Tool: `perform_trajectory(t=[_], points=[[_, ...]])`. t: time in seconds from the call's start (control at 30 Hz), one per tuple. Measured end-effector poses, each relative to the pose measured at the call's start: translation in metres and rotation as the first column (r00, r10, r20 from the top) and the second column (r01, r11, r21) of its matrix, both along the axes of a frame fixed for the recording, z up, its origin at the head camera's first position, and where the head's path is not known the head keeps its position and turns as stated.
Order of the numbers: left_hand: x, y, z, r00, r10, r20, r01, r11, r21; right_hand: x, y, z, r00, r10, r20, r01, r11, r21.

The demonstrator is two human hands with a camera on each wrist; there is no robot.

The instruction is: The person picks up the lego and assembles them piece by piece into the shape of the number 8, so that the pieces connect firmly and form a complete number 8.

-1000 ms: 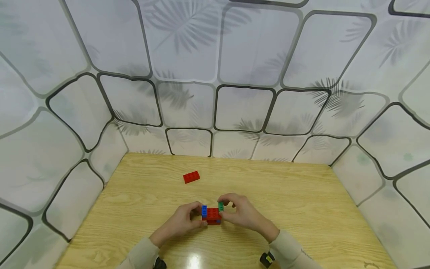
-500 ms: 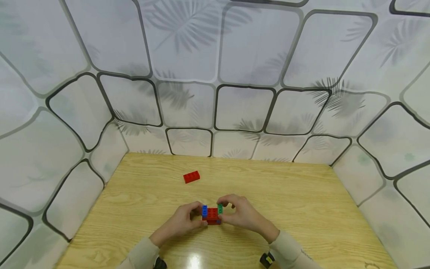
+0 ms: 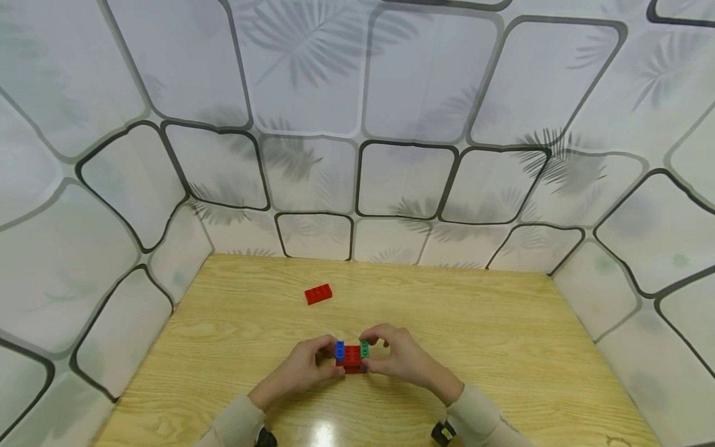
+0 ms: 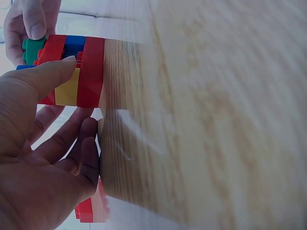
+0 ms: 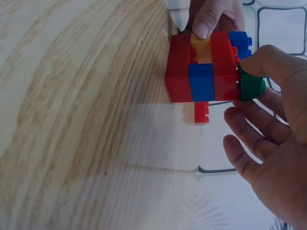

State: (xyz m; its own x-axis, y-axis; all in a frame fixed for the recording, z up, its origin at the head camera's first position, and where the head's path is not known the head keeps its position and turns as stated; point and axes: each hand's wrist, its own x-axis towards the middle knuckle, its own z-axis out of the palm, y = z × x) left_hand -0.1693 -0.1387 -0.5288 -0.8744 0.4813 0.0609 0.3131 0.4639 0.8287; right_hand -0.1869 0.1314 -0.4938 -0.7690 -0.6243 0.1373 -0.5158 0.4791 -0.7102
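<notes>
A small stack of toy bricks (image 3: pixel 352 356) stands on the table. Its bottom is a red brick (image 5: pixel 178 67), with a yellow brick (image 4: pixel 67 89) and a blue brick (image 5: pixel 201 81) above, then another red brick (image 5: pixel 224 72). A second blue brick (image 3: pixel 339 351) tops the left end. My left hand (image 3: pixel 305 362) grips the stack's left side between thumb and fingers. At the right end of the top, my right hand (image 3: pixel 400 354) pinches a green brick (image 3: pixel 365 349) by its two ends. In the right wrist view a narrow gap with studs shows under the green brick.
A loose red brick (image 3: pixel 318 294) lies on the wooden table (image 3: pixel 475 323), farther back and left of the stack. Patterned white curtain-like walls (image 3: pixel 313 174) enclose the table at the back and both sides.
My right hand has moved slightly left with the green brick, from overhanging the stack's right edge to sitting in line with its end. The left hand and the stack stay put.
</notes>
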Motion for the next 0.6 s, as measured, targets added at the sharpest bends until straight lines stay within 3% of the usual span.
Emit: perform_trajectory(t=[0.6], points=[[-0.0005, 0.0013, -0.0027, 1.000, 0.009, 0.008, -0.009, 1.000, -0.018, 0.0007, 0.0016, -0.0024, 0.999, -0.023, 0.031, 0.023, 1.000, -0.020]])
